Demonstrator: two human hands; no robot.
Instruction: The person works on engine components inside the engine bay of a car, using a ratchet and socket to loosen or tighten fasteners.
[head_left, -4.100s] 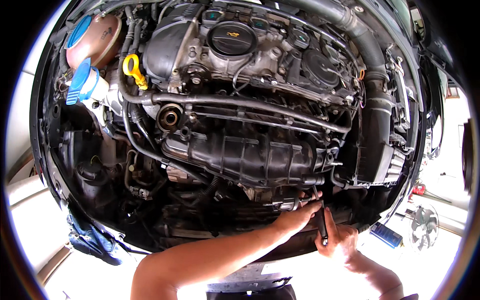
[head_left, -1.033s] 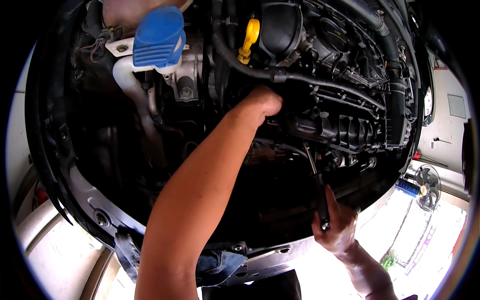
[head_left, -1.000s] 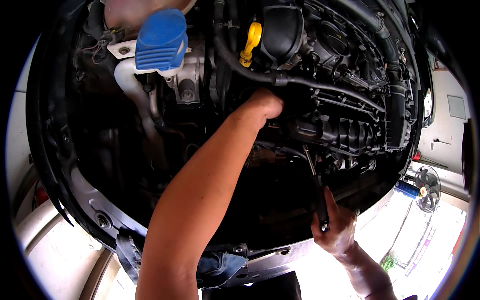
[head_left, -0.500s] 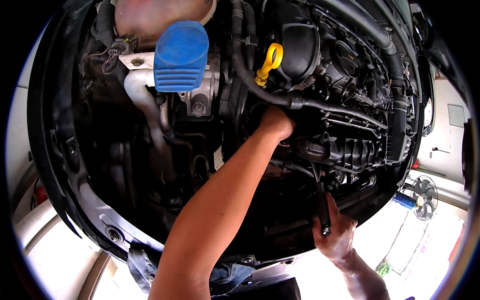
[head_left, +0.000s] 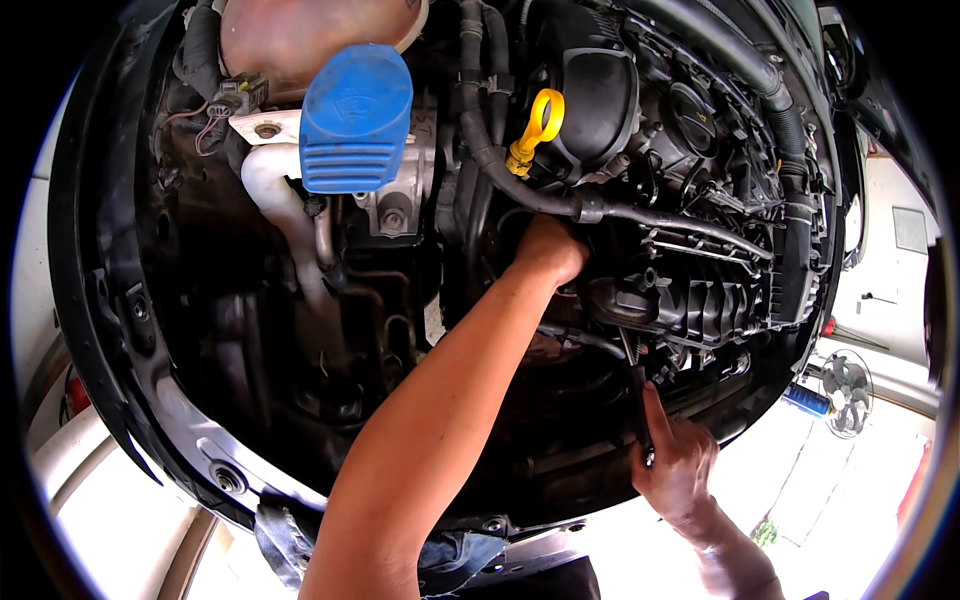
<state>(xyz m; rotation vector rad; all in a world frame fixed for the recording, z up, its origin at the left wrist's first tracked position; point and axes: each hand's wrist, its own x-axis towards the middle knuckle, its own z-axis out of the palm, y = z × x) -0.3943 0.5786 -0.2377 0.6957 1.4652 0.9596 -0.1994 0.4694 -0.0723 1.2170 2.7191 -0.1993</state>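
Black-handled tool (head_left: 642,412) was clasped in right hand (head_left: 680,466), on near side of ribbed manifold (head_left: 700,305), left hand (head_left: 550,250) was positioned beside black hose (head_left: 545,203), fingers hidden, its grip could not be determined.

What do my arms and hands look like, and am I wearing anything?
Your bare left forearm and bare right forearm show no sleeve, watch or band. Your left hand and right hand look ungloved; the left one's grip is hidden, so I can't rule out rings there.
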